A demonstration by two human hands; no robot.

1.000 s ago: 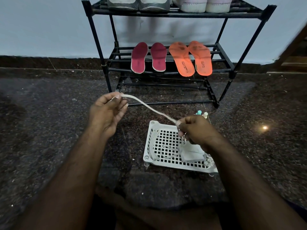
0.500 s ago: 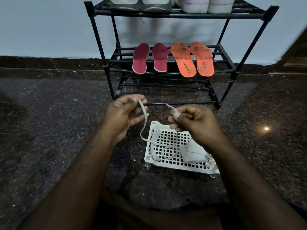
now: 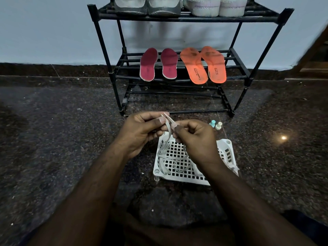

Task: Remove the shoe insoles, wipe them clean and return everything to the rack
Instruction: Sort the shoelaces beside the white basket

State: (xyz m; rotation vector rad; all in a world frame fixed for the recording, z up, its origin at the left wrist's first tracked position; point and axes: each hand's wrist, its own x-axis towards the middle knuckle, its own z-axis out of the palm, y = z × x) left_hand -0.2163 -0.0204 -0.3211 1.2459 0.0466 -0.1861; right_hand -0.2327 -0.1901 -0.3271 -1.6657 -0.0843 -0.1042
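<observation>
A: What surface and room are shown?
B: A dark speckled stone floor (image 3: 53,139) meeting a pale wall (image 3: 44,29). A black metal rack (image 3: 188,19) stands against the wall; a white perforated basket (image 3: 179,176) sits on the floor just in front of it, with two small bottles (image 3: 215,125) beside its far edge.

A: Where are the insoles?
B: On the middle shelf: two maroon insoles (image 3: 158,64) at left, two orange insoles (image 3: 204,64) at right. Grey shoes (image 3: 147,6) and white shoes (image 3: 214,6) occupy the top shelf.

A: How are the hands posed?
B: Both are raised above the basket's far edge, close together. The left hand (image 3: 142,132) and right hand (image 3: 195,135) each pinch a white shoelace (image 3: 168,121) between thumb and curled fingers; its slack hangs down into the basket.
</observation>
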